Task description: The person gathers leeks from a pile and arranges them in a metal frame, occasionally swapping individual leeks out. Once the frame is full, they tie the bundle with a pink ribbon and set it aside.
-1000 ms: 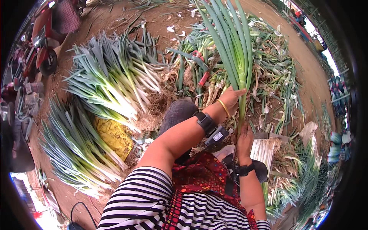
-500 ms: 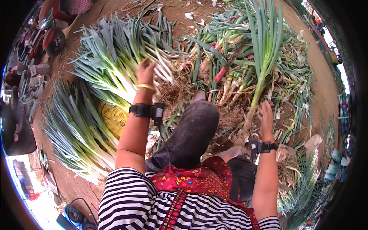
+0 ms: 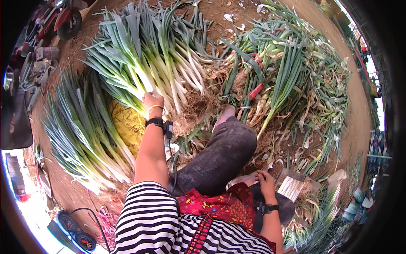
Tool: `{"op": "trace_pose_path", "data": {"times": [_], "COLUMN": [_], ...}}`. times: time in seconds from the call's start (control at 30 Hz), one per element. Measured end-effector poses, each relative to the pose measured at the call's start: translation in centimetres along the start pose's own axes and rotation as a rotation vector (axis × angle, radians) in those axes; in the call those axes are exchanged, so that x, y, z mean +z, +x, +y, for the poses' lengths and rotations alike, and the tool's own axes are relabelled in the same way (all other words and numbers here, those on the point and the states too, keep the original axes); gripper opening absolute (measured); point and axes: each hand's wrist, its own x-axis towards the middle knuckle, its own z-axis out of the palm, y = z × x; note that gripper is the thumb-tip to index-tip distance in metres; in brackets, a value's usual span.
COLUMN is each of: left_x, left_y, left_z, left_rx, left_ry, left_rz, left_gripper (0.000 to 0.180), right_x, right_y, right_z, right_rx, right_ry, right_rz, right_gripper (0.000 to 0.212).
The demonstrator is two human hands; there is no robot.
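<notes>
My left hand (image 3: 153, 101) is closed around the white stem of a leek (image 3: 146, 82) at the lower edge of a spread pile of leeks (image 3: 169, 63). Their green tops point away from me and their roots toward me. Over my right thigh, my right hand (image 3: 265, 183) has its fingers curled in; whether something is pinched in them cannot be made out. Just right of it are several short white stems (image 3: 291, 188). A single leek (image 3: 281, 93) lies across the heap on the right, root end toward me.
A second leek pile (image 3: 80, 135) lies on the left, beside a yellow sack (image 3: 129, 125). Leaf and root trimmings (image 3: 321, 101) cover the ground at right, with a red band (image 3: 256, 91) among them. A red vehicle's wheel (image 3: 69, 25) stands far left. My dark-trousered knee (image 3: 228, 144) is in the middle.
My left hand has come down from above the pile onto a leek's stem. My right hand has drawn back to my lap. The single leek, upright before, now lies on the right heap.
</notes>
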Motion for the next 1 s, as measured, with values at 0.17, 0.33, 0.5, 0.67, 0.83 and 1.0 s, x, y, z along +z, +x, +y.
{"op": "trace_pose_path", "data": {"times": [0.17,0.33,0.5,0.67,0.83,1.0], "left_x": [0.1,1.7,5.5,5.8,6.0,6.8], "left_y": [0.7,-0.8,2.4,2.2,3.6,-0.2], "left_z": [1.2,3.7,1.8,2.6,0.1,3.3], "left_rx": [-0.156,-0.103,-0.308,-0.329,-0.400,-0.666], "left_ry": [-0.363,-0.140,-0.385,-0.672,-0.760,-0.848], "left_rz": [-0.090,-0.296,-0.381,-0.572,-0.677,-0.616], "left_gripper": [0.053,0.084,0.055,0.058,0.064,0.052], "right_x": [0.2,0.1,-0.1,-1.8,-1.8,-3.2], "right_y": [-0.1,-0.9,-3.0,-5.0,-5.7,-7.8], "right_z": [-2.8,-4.6,-4.2,-1.8,-0.8,0.1], "right_rx": [-0.015,-0.047,-0.098,-0.046,-0.042,0.048], "right_ry": [0.038,-0.002,0.000,0.047,0.093,0.090], "right_rz": [0.033,0.058,0.081,0.119,0.148,0.227], "right_gripper": [0.020,0.021,0.021,0.023,0.022,0.022]}}
